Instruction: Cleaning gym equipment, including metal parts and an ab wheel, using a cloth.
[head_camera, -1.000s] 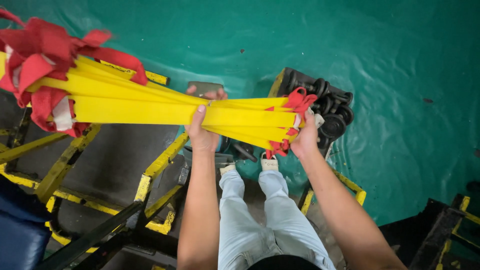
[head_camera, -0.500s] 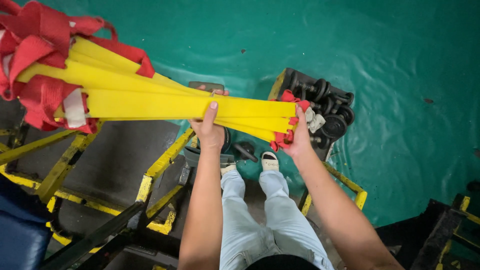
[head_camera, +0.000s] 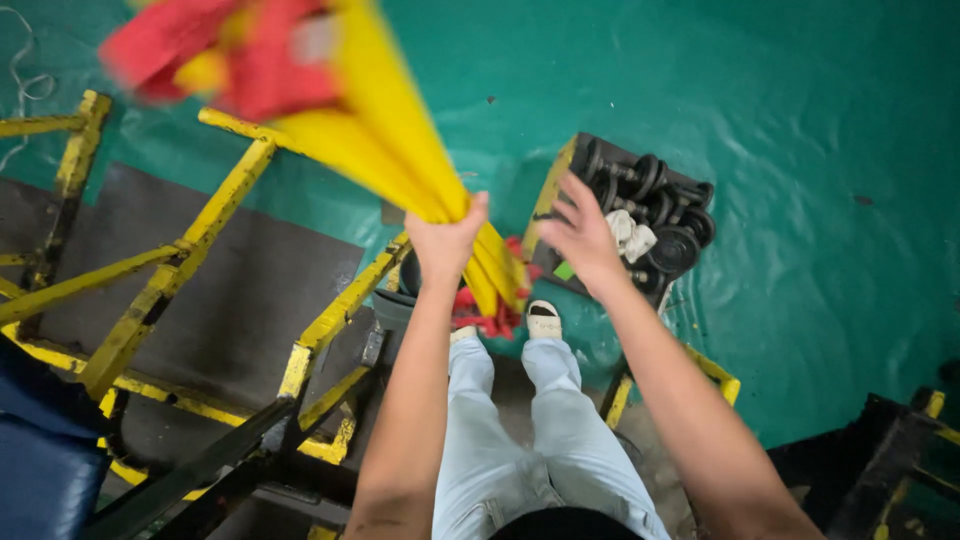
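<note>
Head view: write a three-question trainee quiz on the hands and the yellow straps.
1. True or false: the right hand grips the yellow straps.
2. Which hand holds the straps? A) left B) right C) both
3. Fill in: the dumbbells lie in a tray on the ____ floor.

Key: 1 false, it is open with fingers spread, off the straps. 2 A, the left hand clasps the bundle. 3 green.

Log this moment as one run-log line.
left hand: gripping yellow strap bundle, tilted, blurred | right hand: open, off bundle | below: dumbbell crate, yellow frame
</note>
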